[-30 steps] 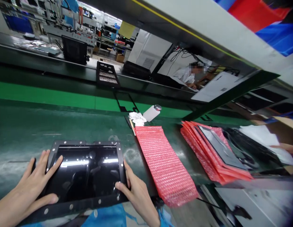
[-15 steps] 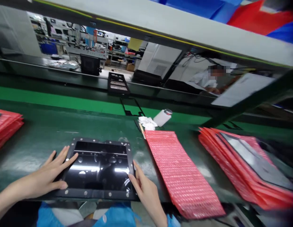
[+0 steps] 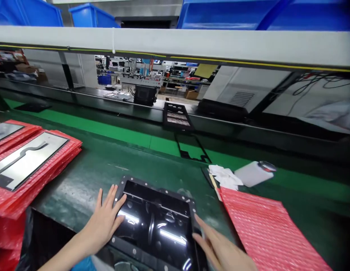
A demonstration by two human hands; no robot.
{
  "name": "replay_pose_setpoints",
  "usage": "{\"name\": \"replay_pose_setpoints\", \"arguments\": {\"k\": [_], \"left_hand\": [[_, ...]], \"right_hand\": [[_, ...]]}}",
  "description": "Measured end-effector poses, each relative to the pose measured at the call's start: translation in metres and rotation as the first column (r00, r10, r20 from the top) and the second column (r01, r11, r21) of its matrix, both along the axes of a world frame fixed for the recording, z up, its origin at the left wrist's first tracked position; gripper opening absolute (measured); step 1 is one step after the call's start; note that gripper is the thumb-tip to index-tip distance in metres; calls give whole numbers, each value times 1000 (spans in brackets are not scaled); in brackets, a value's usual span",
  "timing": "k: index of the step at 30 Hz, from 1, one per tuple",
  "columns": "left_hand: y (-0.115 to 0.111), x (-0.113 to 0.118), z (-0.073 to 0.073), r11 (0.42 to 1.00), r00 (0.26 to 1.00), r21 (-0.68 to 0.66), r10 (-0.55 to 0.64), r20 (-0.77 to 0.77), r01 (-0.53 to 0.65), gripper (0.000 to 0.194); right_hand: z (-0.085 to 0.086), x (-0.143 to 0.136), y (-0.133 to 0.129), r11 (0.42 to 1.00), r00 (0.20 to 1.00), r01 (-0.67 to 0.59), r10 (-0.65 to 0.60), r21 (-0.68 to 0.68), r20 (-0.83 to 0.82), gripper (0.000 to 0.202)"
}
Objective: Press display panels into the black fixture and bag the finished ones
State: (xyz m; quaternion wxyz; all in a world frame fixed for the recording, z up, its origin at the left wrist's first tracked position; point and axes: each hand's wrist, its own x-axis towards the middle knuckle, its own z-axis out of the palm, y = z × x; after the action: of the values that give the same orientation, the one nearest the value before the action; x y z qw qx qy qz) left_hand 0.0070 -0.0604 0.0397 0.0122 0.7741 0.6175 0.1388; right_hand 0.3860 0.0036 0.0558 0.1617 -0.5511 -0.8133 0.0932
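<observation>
A glossy black screen (image 3: 155,226) in a dark frame with round pale dots along its border lies at the near edge of the green bench. My left hand (image 3: 103,220) rests on the frame's left side, fingers spread and thumb over the glass. At the right side, my right hand (image 3: 217,244) has its thumb and forefinger closed about the frame's edge; its other fingers are hidden. Right of that hand lies a red bubble-wrap bag (image 3: 268,226). The near corner of the frame runs out of the picture.
Silver-backed panels (image 3: 34,158) lie on stacked red bubble bags (image 3: 75,145) at left. Behind the bag are white wipes (image 3: 224,176), a light stick (image 3: 215,187) and a white bottle (image 3: 254,174). A thin black frame (image 3: 192,154) lies farther back. Blue bins (image 3: 93,15) stand on the shelf above.
My view has swung left and levelled, so everything appears farther right and the left stack shows more. Both hands remain on the framed screen, which now appears more slanted.
</observation>
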Motion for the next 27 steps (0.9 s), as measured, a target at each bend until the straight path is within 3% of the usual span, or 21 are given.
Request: {"name": "replay_pose_setpoints", "arguments": {"k": [3,5,7,10,15,22,27], "left_hand": [[-3,6,-6,998,998,48,48,38,-50,56],[-4,4,-8,997,996,42,58,65,-61,60],[-5,0,-10,997,994,42,59,97,-63,60],[-5,-5,-15,992,983,106,51,176,-70,54],[-5,-5,-21,975,957,188,66,282,-123,52],[-7,0,-17,978,953,139,114,281,-158,58],[-7,1,-11,984,951,103,109,289,-144,45]], "right_hand": [[32,-32,22,990,996,-49,58,131,-71,49],[41,-57,35,979,976,-162,177,125,-123,41],[38,-79,46,954,946,-275,290,116,-143,36],[22,-100,56,934,927,-331,349,135,-138,39],[4,-113,63,929,922,-328,355,173,-154,46],[-6,-119,79,950,911,-280,309,140,-274,29],[-5,-119,86,964,900,-250,267,94,-344,26]]}}
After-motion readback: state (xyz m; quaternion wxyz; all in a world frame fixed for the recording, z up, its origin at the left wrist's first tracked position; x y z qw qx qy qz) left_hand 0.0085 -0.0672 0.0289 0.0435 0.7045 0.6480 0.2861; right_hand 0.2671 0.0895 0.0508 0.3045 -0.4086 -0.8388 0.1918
